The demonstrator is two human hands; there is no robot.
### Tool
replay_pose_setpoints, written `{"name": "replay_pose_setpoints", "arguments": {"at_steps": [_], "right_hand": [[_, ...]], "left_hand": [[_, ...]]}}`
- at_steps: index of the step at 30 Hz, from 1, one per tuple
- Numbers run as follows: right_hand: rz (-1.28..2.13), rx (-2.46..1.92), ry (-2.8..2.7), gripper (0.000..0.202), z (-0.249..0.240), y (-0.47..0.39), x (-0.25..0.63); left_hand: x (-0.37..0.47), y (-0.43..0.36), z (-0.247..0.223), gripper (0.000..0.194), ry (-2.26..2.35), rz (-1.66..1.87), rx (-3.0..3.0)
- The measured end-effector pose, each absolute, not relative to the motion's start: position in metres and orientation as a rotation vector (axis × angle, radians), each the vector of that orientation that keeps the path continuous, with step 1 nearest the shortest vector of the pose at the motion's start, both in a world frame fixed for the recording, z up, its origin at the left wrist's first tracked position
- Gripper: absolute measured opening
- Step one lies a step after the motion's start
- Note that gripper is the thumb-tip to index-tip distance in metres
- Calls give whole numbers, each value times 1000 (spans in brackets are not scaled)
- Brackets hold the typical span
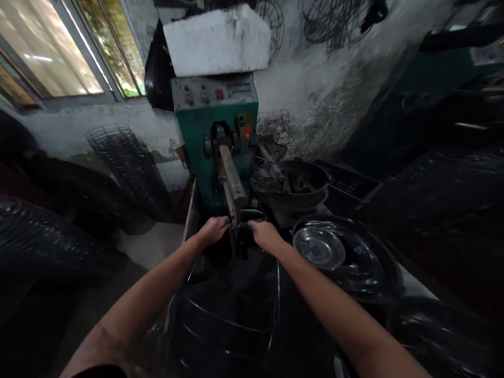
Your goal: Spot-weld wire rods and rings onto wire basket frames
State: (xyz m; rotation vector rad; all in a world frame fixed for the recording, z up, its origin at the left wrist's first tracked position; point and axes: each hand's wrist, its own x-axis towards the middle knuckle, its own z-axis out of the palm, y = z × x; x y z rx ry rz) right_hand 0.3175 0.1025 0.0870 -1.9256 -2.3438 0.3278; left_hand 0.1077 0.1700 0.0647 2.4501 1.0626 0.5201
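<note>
A green machine (214,128) with a grey metal arm (232,178) stands in front of me against the wall. Both hands reach to the tip of that arm. My left hand (212,230) is closed on a thin wire ring (275,294) just left of the arm's tip. My right hand (265,234) grips the same wire on the right side. The wire frame curves back toward me between my forearms. What the fingers pinch at the arm's tip is dark and hard to make out.
A shiny steel bowl (318,247) sits in a dark ring to the right. Behind it is a dark basin (303,184). Stacks of wire baskets (122,157) stand at left and hang on the wall (331,21). A window (59,47) is upper left.
</note>
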Motion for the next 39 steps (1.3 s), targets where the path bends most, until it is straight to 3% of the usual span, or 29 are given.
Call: {"name": "replay_pose_setpoints", "arguments": {"at_steps": [13, 39], "right_hand": [[319, -2144, -2159, 36, 91, 72, 322], [440, -1855, -2260, 28, 95, 118, 318]], "left_hand": [[108, 168, 70, 14, 1155, 482, 2498], [78, 169, 63, 15, 1402, 496, 2306]]}}
